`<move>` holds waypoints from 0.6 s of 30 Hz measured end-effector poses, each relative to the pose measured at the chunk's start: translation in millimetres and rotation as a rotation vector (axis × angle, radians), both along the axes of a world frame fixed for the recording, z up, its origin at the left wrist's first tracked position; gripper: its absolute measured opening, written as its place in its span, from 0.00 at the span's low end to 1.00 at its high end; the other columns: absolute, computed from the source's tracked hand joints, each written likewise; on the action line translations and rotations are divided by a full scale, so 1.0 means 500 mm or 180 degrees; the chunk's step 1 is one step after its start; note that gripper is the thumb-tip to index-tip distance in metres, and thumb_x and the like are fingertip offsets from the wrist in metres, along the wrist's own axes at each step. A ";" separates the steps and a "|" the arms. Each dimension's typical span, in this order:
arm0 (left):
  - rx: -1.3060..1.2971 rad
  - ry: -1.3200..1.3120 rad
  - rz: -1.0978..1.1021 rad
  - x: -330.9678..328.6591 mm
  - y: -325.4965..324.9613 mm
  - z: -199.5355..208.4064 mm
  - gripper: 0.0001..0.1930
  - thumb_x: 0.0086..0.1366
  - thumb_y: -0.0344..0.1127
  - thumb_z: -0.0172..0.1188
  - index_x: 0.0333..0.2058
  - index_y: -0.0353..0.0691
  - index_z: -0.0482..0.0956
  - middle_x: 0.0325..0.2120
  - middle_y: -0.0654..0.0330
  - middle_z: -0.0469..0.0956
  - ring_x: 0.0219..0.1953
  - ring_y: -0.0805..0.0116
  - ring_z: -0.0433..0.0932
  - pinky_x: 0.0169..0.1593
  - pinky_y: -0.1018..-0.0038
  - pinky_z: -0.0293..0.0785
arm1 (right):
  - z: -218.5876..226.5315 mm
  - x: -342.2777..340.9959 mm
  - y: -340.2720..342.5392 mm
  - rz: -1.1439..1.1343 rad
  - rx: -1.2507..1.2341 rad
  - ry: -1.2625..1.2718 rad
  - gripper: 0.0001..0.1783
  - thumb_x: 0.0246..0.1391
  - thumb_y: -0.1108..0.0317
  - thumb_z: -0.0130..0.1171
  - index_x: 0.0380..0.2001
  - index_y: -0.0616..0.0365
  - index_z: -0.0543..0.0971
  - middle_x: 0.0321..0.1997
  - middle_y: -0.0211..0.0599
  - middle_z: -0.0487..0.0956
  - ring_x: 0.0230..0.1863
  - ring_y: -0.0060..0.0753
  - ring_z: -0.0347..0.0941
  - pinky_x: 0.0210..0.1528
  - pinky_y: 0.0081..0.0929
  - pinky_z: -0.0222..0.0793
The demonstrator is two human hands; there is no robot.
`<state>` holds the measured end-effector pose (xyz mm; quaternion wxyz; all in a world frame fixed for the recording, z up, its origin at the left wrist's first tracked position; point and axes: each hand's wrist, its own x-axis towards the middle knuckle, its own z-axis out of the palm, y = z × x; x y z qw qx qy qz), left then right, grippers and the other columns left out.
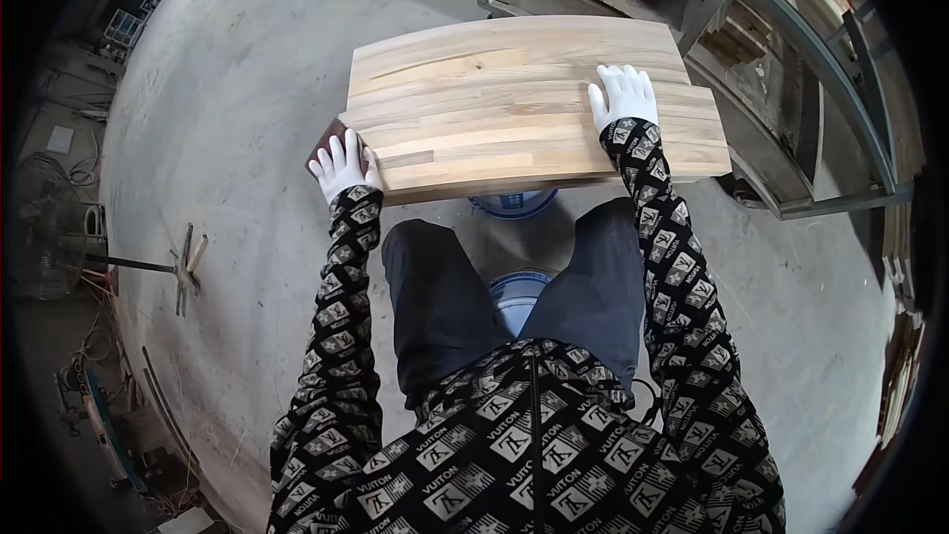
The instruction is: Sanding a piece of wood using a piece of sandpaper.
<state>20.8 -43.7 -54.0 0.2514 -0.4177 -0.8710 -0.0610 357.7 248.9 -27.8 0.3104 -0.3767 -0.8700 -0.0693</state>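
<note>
Two pale, laminated wooden boards lie stacked in front of my knees, the upper board [474,133] shifted to the right over the lower board [514,35]. My left hand [342,164], in a white glove, is at the left end of the stack. It holds a dark reddish-brown piece that looks like sandpaper [326,140] against the boards' end, and its far side is hidden under the fingers. Toward the right side, my gloved right hand [625,99] lies flat on the upper board, fingers stretched out, with nothing in it.
Beneath the boards shows a blue bucket [514,204]; another blue-rimmed bucket [519,295] is between my thighs. A grey metal rack [791,109] with wood pieces stands at the right. A floor fan [49,237] and its stand are at the left, on the concrete floor [227,69].
</note>
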 end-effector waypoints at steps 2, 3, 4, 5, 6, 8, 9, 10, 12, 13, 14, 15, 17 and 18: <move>0.0049 0.0084 0.0095 0.040 0.031 0.009 0.27 0.67 0.47 0.57 0.63 0.50 0.70 0.62 0.47 0.69 0.62 0.38 0.64 0.68 0.42 0.51 | -0.002 0.001 0.002 0.0004 0.0011 0.0005 0.21 0.63 0.57 0.58 0.56 0.54 0.77 0.58 0.43 0.78 0.65 0.50 0.68 0.72 0.48 0.55; 0.0140 0.0181 -0.0064 0.081 0.061 0.009 0.28 0.66 0.47 0.58 0.63 0.49 0.70 0.61 0.46 0.70 0.62 0.38 0.65 0.68 0.42 0.51 | -0.001 0.003 0.004 -0.0004 0.0034 -0.0003 0.21 0.63 0.57 0.58 0.56 0.54 0.77 0.58 0.43 0.78 0.65 0.49 0.68 0.72 0.48 0.55; 0.0159 -0.0114 -0.0433 0.146 0.098 0.026 0.27 0.64 0.46 0.58 0.61 0.47 0.70 0.59 0.46 0.70 0.61 0.38 0.65 0.68 0.42 0.52 | -0.009 0.014 0.007 -0.0038 0.0042 -0.0045 0.21 0.63 0.58 0.58 0.56 0.53 0.77 0.58 0.42 0.78 0.65 0.49 0.68 0.72 0.48 0.55; 0.0196 -0.0395 -0.0790 0.217 0.136 0.053 0.27 0.63 0.45 0.59 0.60 0.46 0.71 0.57 0.46 0.71 0.60 0.38 0.65 0.68 0.42 0.52 | -0.009 0.021 0.010 -0.0042 0.0065 -0.0068 0.21 0.63 0.58 0.58 0.56 0.53 0.77 0.58 0.42 0.78 0.65 0.49 0.68 0.72 0.48 0.55; 0.0475 -0.0249 -0.1153 0.272 0.162 0.065 0.26 0.60 0.43 0.60 0.56 0.43 0.72 0.54 0.46 0.70 0.59 0.39 0.66 0.68 0.42 0.52 | -0.002 0.009 0.005 -0.0014 0.0080 -0.0026 0.21 0.63 0.58 0.58 0.56 0.53 0.77 0.58 0.42 0.78 0.65 0.49 0.68 0.72 0.48 0.55; 0.0602 -0.0596 -0.1733 0.393 0.206 0.077 0.26 0.60 0.42 0.60 0.57 0.44 0.72 0.54 0.45 0.70 0.59 0.38 0.66 0.68 0.41 0.53 | -0.003 -0.002 0.000 0.0013 0.0110 0.0004 0.21 0.63 0.58 0.58 0.56 0.53 0.77 0.58 0.42 0.78 0.65 0.49 0.68 0.72 0.48 0.56; 0.0801 -0.0775 -0.2101 0.428 0.215 0.077 0.26 0.60 0.41 0.60 0.57 0.44 0.72 0.54 0.45 0.70 0.59 0.38 0.66 0.68 0.41 0.54 | -0.005 -0.006 -0.002 0.0035 0.0140 -0.0009 0.21 0.63 0.58 0.58 0.56 0.53 0.77 0.58 0.42 0.78 0.65 0.49 0.68 0.72 0.48 0.56; 0.0848 -0.0789 -0.2110 0.438 0.213 0.077 0.26 0.60 0.41 0.60 0.57 0.44 0.72 0.54 0.45 0.70 0.59 0.38 0.66 0.68 0.41 0.54 | -0.008 -0.002 -0.001 0.0051 0.0121 -0.0010 0.21 0.63 0.58 0.58 0.56 0.53 0.77 0.58 0.42 0.78 0.65 0.49 0.68 0.72 0.48 0.55; 0.0805 -0.0904 -0.2483 0.447 0.206 0.078 0.25 0.61 0.41 0.60 0.57 0.44 0.73 0.55 0.45 0.70 0.59 0.37 0.66 0.67 0.41 0.54 | -0.007 0.002 0.000 0.0093 0.0069 -0.0003 0.21 0.63 0.57 0.58 0.56 0.53 0.77 0.58 0.42 0.78 0.65 0.49 0.67 0.72 0.48 0.55; 0.0772 -0.0956 -0.2666 0.445 0.205 0.079 0.25 0.61 0.41 0.60 0.58 0.44 0.73 0.55 0.45 0.70 0.59 0.37 0.66 0.67 0.40 0.55 | -0.003 0.000 0.000 0.0097 0.0092 -0.0020 0.21 0.63 0.57 0.58 0.56 0.53 0.77 0.58 0.42 0.78 0.65 0.49 0.67 0.72 0.48 0.55; 0.0688 -0.0908 -0.2545 0.424 0.199 0.080 0.26 0.61 0.42 0.59 0.58 0.44 0.73 0.55 0.45 0.70 0.59 0.37 0.66 0.68 0.41 0.54 | -0.002 -0.003 -0.001 0.0098 0.0092 -0.0027 0.21 0.63 0.57 0.58 0.56 0.53 0.77 0.58 0.42 0.78 0.65 0.49 0.67 0.72 0.48 0.55; 0.0586 -0.0867 -0.2445 0.389 0.184 0.082 0.26 0.62 0.42 0.59 0.58 0.44 0.73 0.55 0.45 0.70 0.59 0.38 0.66 0.68 0.41 0.54 | -0.002 -0.002 -0.004 0.0075 0.0074 -0.0031 0.21 0.63 0.57 0.58 0.56 0.53 0.77 0.58 0.42 0.78 0.65 0.49 0.67 0.72 0.48 0.55; 0.0305 -0.0626 -0.1909 0.300 0.152 0.078 0.27 0.62 0.44 0.59 0.59 0.44 0.72 0.55 0.46 0.70 0.59 0.40 0.65 0.68 0.42 0.54 | -0.009 0.012 -0.004 0.0013 0.0025 -0.0052 0.21 0.63 0.57 0.57 0.56 0.53 0.77 0.58 0.42 0.78 0.65 0.49 0.67 0.72 0.48 0.55; 0.0167 -0.0542 -0.1593 0.248 0.137 0.078 0.27 0.62 0.46 0.59 0.59 0.44 0.72 0.55 0.47 0.70 0.59 0.41 0.65 0.68 0.42 0.53 | -0.011 0.021 0.001 -0.0024 0.0034 -0.0074 0.21 0.64 0.57 0.57 0.56 0.53 0.77 0.58 0.42 0.78 0.65 0.50 0.67 0.72 0.48 0.55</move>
